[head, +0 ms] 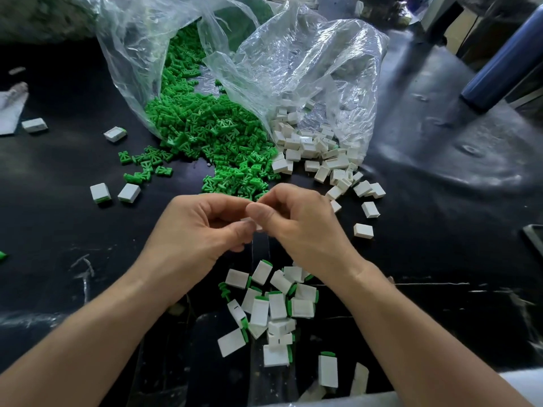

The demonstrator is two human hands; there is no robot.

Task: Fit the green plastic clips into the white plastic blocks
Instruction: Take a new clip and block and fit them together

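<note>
Both hands meet at the centre of the frame. The left hand (pixel 197 230) and the right hand (pixel 299 224) have their fingers curled, and their tips pinch one small white plastic block (pixel 253 222) between them. Only a pale sliver of it shows, so its long axis cannot be read, nor whether a clip already sits in it. Judging by this, the pressing-in step is in hand. The next pick depends on where the supplies lie. The heap of loose green plastic clips (pixel 211 127) spills from a clear plastic bag (pixel 141 54) just above the fingertips, about equally near both hands. The heap of empty white blocks (pixel 311 148) lies up and to the right, nearer the right hand. Both heaps are far too many to count. There are two bags. The pile of fitted blocks with green edges (pixel 277 305) sits below the wrists, roughly seventeen but overlapping. Four more blocks (pixel 100 193) lie scattered on the black table (pixel 411 259) at left.
</note>
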